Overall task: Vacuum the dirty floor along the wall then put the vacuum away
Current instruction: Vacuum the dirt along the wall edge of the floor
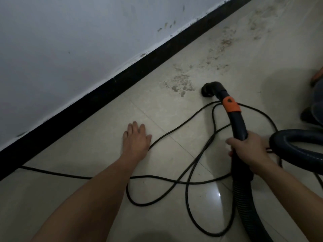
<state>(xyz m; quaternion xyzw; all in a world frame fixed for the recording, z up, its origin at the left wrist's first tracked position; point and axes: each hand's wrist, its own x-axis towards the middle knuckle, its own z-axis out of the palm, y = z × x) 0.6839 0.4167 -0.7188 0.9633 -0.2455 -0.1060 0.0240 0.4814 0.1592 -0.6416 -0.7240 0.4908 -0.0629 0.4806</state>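
My right hand [248, 148] grips the dark curved handle of the vacuum hose [238, 126], which has an orange collar [231, 106]. The black nozzle [208, 89] points down at the tiled floor, just right of a patch of brownish dirt [181, 83]. More dirt [225, 43] trails along the floor toward the far right, parallel to the black skirting [104, 89] under the white wall. My left hand [136, 137] lies flat on the floor with fingers straight, holding nothing, left of the nozzle.
A black power cord [174, 131] loops across the tiles between my arms and under the hose. The ribbed hose [297, 145] coils at the right. A dark vacuum body [314, 109] sits at the right edge.
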